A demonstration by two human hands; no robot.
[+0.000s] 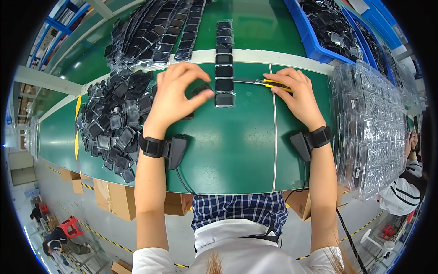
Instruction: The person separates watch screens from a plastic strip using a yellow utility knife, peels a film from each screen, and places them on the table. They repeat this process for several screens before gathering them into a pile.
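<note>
A yellow-handled tool (276,85) is gripped in the right hand (299,93), its tip directed at a strip of black wrapped units (224,71). The left hand (175,98) is held with thumb and fingers parted; whether the dark unit (200,89) beside them is touched cannot be told. The strip is laid between the hands on a green tabletop (228,150), flanked by a heaped pile (112,121) and clear trays (367,128); cardboard boxes (123,201) are placed below.

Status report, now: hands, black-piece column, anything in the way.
Left hand open, left of column. Right hand gripping yellow-handled tool, tip by column. Column straight, crossing white rail; nothing piled on it.
</note>
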